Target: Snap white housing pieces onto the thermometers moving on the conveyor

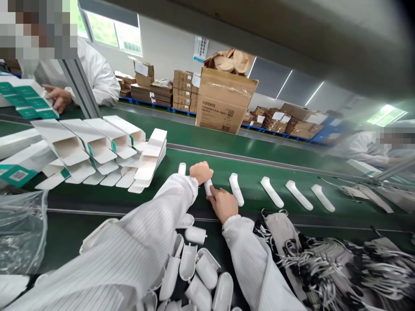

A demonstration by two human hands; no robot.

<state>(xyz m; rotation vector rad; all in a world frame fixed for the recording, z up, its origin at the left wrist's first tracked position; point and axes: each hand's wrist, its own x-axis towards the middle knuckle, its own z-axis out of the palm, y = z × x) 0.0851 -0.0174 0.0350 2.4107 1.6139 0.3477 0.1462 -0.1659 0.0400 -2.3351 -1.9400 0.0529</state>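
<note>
Your sleeves [145, 229] are matt, striped cloth; the white devices [272, 193] near you look like smooth plastic. At near left you have a crinkled, glossy plastic bag [22, 229]; far off, a cardboard carton [223, 97].

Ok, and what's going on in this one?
A slim white piece is being handled at the green belt: the left hand is curled at its far end, the right hand touches its near end. Four similar pieces lie in a row to the right. White covers are piled nearer, and open white cartons lie to the left.
</note>
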